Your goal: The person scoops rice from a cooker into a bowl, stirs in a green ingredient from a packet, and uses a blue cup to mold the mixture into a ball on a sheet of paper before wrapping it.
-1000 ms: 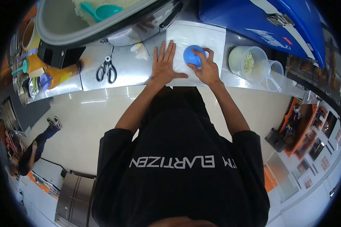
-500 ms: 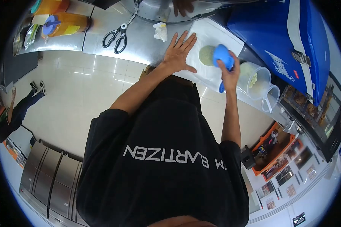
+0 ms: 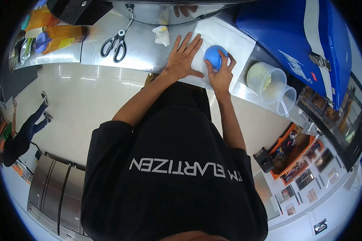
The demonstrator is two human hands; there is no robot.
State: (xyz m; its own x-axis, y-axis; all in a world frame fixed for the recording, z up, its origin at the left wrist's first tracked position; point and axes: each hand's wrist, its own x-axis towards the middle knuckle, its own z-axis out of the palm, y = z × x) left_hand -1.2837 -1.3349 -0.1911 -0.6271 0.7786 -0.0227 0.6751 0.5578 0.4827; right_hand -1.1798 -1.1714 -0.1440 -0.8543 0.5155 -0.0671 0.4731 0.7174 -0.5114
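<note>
My left hand (image 3: 183,59) lies flat with its fingers spread on the left part of a white sheet (image 3: 225,34) on the steel counter. In my right hand (image 3: 221,76) is a blue round tool (image 3: 215,56), its broad face down on the sheet. The greenish round patch seen earlier is hidden, and the tool covers that part of the sheet. To the right of the sheet stands a clear container (image 3: 266,82) with pale contents, beside a smaller clear jug (image 3: 286,101).
Black-handled scissors (image 3: 118,46) and a crumpled white wrapper (image 3: 162,36) lie left of the sheet. Orange pitchers (image 3: 64,38) stand at the far left. A large blue bag (image 3: 285,36) borders the right side. Another person (image 3: 22,136) stands beyond the counter at left.
My right hand has moved left and brought the blue tool down over the greenish patch, from a tilted pose to face down. My left hand stays spread on the sheet.
</note>
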